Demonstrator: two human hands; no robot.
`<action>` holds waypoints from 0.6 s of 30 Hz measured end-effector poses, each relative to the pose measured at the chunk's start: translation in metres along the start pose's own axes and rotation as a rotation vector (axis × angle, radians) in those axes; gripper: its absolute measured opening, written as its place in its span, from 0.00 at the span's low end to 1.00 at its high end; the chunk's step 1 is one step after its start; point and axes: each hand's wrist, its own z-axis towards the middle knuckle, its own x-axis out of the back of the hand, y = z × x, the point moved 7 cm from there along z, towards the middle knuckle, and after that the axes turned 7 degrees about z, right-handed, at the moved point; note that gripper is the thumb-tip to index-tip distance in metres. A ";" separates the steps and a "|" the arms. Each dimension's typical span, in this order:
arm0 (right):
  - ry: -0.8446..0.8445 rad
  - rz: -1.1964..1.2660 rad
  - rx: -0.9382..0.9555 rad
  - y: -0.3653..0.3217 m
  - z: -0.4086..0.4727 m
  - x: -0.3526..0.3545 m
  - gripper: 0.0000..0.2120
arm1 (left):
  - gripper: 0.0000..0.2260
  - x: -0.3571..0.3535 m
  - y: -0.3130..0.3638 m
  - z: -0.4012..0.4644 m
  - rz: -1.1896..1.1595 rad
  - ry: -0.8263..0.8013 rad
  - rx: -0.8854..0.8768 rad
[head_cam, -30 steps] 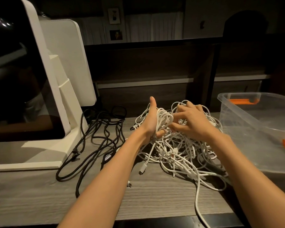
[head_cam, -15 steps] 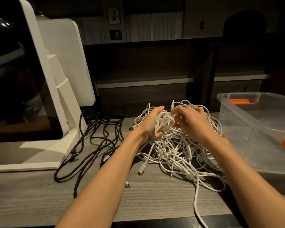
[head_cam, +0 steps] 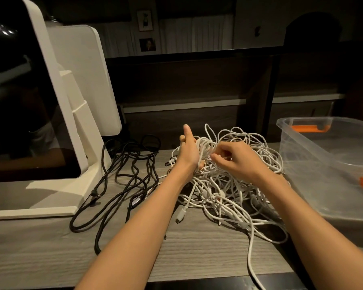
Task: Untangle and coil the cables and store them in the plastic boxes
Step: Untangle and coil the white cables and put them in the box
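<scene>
White cables (head_cam: 228, 185) — tangled, no single axis — gripped by left hand (head_cam: 188, 152).

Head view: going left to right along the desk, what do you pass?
White monitor stand → black cables → left hand → white cable tangle with the right hand on it → clear plastic box.

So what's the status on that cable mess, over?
Left hand grips a white bundle; right hand pinches a strand. White tangle still knotted, box holds no cables. Black cables lie apart, left.
</scene>
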 end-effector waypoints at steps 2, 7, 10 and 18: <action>-0.061 -0.041 0.005 -0.001 0.000 -0.005 0.13 | 0.34 0.004 0.004 -0.004 -0.014 0.118 -0.024; -0.162 -0.053 0.091 -0.018 -0.001 -0.020 0.18 | 0.17 0.022 0.016 -0.007 0.135 0.375 -0.189; -0.082 0.078 0.142 -0.029 -0.003 -0.015 0.18 | 0.16 0.028 0.019 -0.011 0.294 0.414 -0.264; 0.117 0.264 0.094 -0.011 0.001 0.004 0.10 | 0.18 -0.002 0.033 -0.022 0.388 0.137 -0.516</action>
